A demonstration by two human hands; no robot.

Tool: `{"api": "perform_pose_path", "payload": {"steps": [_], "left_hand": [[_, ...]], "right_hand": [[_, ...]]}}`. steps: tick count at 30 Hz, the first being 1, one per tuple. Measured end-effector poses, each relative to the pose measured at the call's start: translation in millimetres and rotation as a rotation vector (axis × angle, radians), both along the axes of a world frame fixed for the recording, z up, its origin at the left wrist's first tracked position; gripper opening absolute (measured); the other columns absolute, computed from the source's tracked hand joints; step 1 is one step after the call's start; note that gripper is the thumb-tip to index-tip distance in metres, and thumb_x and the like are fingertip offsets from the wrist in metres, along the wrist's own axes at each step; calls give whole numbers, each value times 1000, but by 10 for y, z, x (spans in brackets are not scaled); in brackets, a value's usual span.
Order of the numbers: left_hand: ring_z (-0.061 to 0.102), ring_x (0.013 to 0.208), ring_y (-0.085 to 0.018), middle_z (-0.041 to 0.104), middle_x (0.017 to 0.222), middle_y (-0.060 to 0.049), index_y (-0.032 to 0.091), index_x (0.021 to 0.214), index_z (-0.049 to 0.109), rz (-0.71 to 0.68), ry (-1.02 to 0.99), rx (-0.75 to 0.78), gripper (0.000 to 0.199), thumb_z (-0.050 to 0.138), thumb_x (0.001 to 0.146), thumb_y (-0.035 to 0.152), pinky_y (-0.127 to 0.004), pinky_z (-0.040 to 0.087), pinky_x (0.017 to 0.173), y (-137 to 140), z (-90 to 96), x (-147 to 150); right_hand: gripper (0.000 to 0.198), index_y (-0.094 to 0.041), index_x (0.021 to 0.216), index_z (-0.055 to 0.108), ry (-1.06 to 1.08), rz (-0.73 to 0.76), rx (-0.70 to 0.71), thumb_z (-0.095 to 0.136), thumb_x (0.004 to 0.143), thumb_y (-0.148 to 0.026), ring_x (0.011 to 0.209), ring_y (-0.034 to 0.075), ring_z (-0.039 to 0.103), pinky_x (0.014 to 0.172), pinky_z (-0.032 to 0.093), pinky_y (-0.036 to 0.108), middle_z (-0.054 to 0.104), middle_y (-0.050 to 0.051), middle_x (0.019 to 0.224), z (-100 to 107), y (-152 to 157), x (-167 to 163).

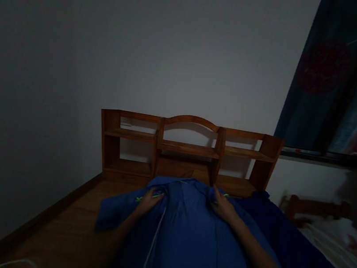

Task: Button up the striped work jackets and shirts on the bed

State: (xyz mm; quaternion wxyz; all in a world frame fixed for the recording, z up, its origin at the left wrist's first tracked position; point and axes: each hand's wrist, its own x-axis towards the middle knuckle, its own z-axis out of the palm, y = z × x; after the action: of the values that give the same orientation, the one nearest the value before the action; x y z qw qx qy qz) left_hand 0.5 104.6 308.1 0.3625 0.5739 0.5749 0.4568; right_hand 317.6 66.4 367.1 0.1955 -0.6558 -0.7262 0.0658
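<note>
A blue jacket (188, 238) lies spread on a wooden bed board, its collar toward the headboard. A pale line, perhaps a zip or piping, runs down its left part, and yellow-green trim shows on both sides near the chest. My left hand (148, 202) is closed on the jacket's cloth just below the collar on the left. On the right, my right hand (224, 208) grips the cloth at about the same height, one finger pointing up toward the collar. Both fingertips are partly lost in the folds and the dim light. One sleeve reaches out to the left.
Behind the jacket stands a wooden headboard (188, 149) with open shelves, against a grey wall (183, 54). Dark blue cloth (297, 255) lies along the right side. Farther right is a second bed with pale bedding (344, 239), below a dark window (340, 86). A thin pale cord (23, 260) shows at lower left.
</note>
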Motion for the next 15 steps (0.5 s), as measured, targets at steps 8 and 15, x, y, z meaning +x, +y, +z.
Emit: {"api": "perform_pose_path", "payload": {"steps": [8, 15], "left_hand": [[61, 81, -15, 64, 91, -5, 18, 102, 59, -197, 285, 354, 29, 49, 80, 36, -27, 46, 78, 38, 33, 608], [60, 95, -23, 66, 96, -9, 16, 97, 62, -366, 179, 52, 31, 64, 68, 29, -32, 42, 88, 219, -156, 1814]], "right_hand": [[59, -13, 134, 40, -292, -174, 131, 47, 76, -19, 113, 28, 48, 90, 41, 35, 47, 17, 125, -657, -1061, -289], [78, -15, 136, 40, -300, -228, -49, 55, 59, -9, 117, 32, 47, 89, 47, 39, 46, 13, 133, -1302, -1529, -484]]}}
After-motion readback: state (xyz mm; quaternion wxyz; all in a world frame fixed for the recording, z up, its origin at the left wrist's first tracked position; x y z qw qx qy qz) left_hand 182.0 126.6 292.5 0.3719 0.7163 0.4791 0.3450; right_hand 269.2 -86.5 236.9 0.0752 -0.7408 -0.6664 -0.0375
